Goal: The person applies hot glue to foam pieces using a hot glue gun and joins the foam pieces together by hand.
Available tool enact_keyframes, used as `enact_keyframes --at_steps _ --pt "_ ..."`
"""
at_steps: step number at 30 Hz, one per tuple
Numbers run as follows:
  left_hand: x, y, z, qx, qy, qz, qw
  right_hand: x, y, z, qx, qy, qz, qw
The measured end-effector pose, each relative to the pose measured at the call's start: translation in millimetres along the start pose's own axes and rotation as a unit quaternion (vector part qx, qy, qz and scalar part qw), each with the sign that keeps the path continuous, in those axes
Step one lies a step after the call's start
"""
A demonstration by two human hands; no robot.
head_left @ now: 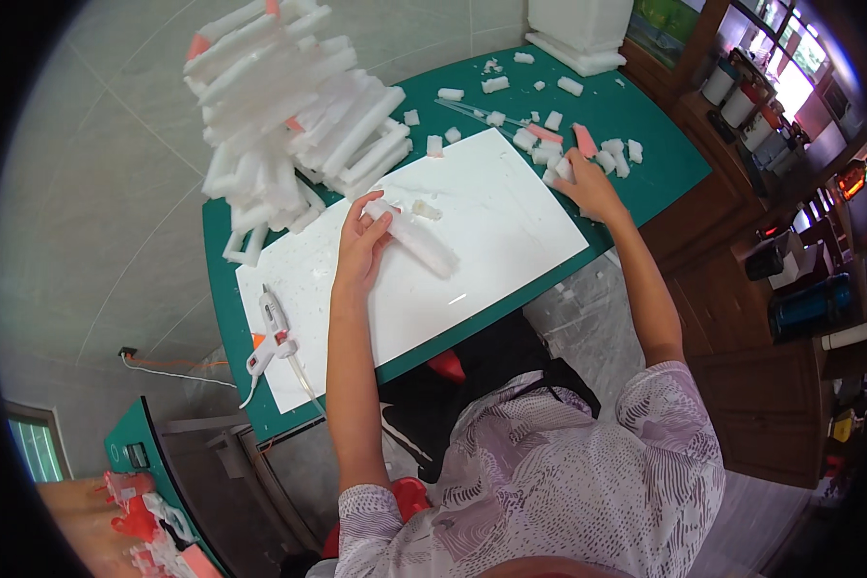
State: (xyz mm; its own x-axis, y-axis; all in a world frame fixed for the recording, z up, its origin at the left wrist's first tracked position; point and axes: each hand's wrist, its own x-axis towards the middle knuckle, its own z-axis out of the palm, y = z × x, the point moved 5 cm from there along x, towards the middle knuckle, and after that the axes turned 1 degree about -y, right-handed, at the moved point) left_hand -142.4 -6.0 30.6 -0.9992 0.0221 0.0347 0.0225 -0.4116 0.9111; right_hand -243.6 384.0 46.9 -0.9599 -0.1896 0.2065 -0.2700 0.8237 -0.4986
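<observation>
My left hand (358, 243) is closed round the upper end of a white foam strip (420, 248), which slants over the white board (515, 217). Just past the strip lies a small off-white foam scrap (427, 209). Out to the right, my right hand (592, 190) reaches beyond the board's edge into a cluster of small white foam blocks (524, 140). Its fingers and thumb close on one white foam block (564, 171), partly covered by the hand. A pink foam piece (584, 142) lies against these fingers.
A glue gun (275, 325) with a clear glue stick rests at the board's left, its cord hanging off the green table (665, 159). A tall stack of white foam frames (279, 106) rises at the back left. Thin clear sticks (465, 109) lie near the back; white foam sheets (578, 53) stand behind.
</observation>
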Motion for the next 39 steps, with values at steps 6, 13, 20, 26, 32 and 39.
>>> enact_keyframes --at_steps 6,13,20,26,32,39 --pt "-1 8 -8 -0.017 0.015 0.02 1.0 1 -16 2 -0.068 -0.002 -0.085 0.994" --pt "-1 8 3 -0.013 -0.021 0.013 1.0 11 -52 -21 0.152 -0.013 -0.073 0.986" --pt "-11 15 11 0.039 -0.03 0.069 0.996 2 -191 27 0.346 -0.14 -0.163 0.914" --pt "-18 29 16 0.068 -0.008 0.108 0.992 7 -232 60 0.277 -0.139 -0.225 0.924" --pt "-16 26 13 0.058 0.005 0.11 0.992 4 -237 66 0.296 -0.104 -0.251 0.916" --pt "-12 20 9 0.112 0.018 0.111 0.987 2 -242 76 0.275 -0.099 -0.271 0.917"
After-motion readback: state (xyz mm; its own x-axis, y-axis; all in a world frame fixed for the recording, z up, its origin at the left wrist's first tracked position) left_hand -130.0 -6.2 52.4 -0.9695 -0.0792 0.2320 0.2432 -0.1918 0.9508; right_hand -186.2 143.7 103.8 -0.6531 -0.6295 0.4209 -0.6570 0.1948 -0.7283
